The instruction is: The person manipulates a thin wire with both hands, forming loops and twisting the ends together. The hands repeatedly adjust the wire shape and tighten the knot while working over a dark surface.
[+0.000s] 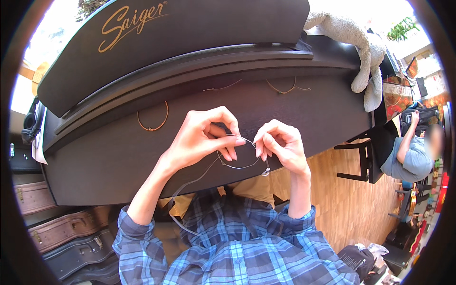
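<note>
Between my two hands, above the near part of a closed dark piano lid (228, 111), is a thin, pale, see-through string (240, 167) bent into a round loop. My left hand (205, 135) pinches the loop's upper left with thumb and forefinger. On the other side my right hand (284, 145) has its fingertips closed on the loop's right side. Just below those fingertips hangs a small twisted bit (266, 171) of the string. A long tail runs from the loop down over my left forearm's inner side toward my blue plaid shirt.
On the lid lie a copper-coloured string loop (167, 115), an open curved string (285, 92) and a thin loose strand (223, 89). A grey plush toy (365, 61) drapes over the right end. Instrument cases (66, 230) stack at lower left. A person (411, 154) sits at right.
</note>
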`<state>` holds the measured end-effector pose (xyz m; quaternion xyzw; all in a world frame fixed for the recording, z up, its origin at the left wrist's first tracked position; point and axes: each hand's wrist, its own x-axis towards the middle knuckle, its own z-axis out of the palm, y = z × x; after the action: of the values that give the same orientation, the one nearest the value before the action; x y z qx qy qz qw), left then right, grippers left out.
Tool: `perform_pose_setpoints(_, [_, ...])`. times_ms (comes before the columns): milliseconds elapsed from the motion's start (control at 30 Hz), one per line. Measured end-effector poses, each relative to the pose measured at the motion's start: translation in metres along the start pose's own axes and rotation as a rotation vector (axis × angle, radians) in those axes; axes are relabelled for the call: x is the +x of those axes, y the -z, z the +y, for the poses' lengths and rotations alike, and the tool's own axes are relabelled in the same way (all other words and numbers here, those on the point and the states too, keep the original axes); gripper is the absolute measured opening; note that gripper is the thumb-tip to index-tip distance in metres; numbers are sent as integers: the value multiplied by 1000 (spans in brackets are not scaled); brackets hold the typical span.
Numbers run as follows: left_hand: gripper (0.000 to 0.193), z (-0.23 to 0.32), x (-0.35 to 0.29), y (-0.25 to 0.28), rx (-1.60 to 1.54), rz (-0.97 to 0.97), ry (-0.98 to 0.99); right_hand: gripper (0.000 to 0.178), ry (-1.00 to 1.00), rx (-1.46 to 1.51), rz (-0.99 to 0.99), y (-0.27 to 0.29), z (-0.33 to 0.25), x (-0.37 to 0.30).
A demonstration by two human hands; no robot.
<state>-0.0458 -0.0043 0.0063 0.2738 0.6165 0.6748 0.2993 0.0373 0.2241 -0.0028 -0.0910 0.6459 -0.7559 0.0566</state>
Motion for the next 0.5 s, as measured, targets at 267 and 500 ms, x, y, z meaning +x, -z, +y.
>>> perform_pose_setpoints(267, [14,0,0,-1,-83,61,-11,15,-133,-97,26,-1,-4,3])
perform_pose_setpoints(500, [10,-6,0,-2,-10,100,-141,18,-28,-226,110,-19,1,7])
